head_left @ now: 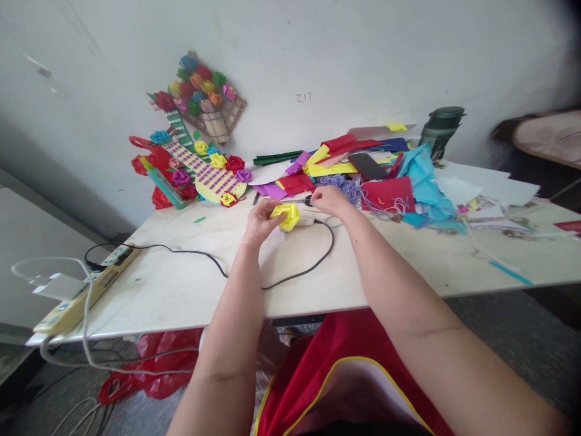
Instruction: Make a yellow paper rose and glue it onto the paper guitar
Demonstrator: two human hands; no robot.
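My left hand (pixel 262 221) pinches a yellow crepe-paper flower (pixel 287 217) over the middle of the table. Just to its right, the fingers of my right hand (pixel 328 200) are closed at the dark handle of a pair of scissors (pixel 308 200). The blades point left, towards the flower, and lie low near the tabletop. Beneath the flower is a pale tool, mostly hidden, with a black cord (pixel 327 254) running from its right end. Purple yarn (pixel 341 186) lies right behind my right hand.
A power strip (pixel 86 290) lies along the table's left edge. Paper flowers decorate a cardboard guitar (pixel 218 184) at back left, beside a glue bottle (pixel 166 184). Coloured paper (pixel 338 148), a phone (pixel 367 166), blue crepe paper (pixel 420 181) and a dark bottle (pixel 442 130) fill the back right.
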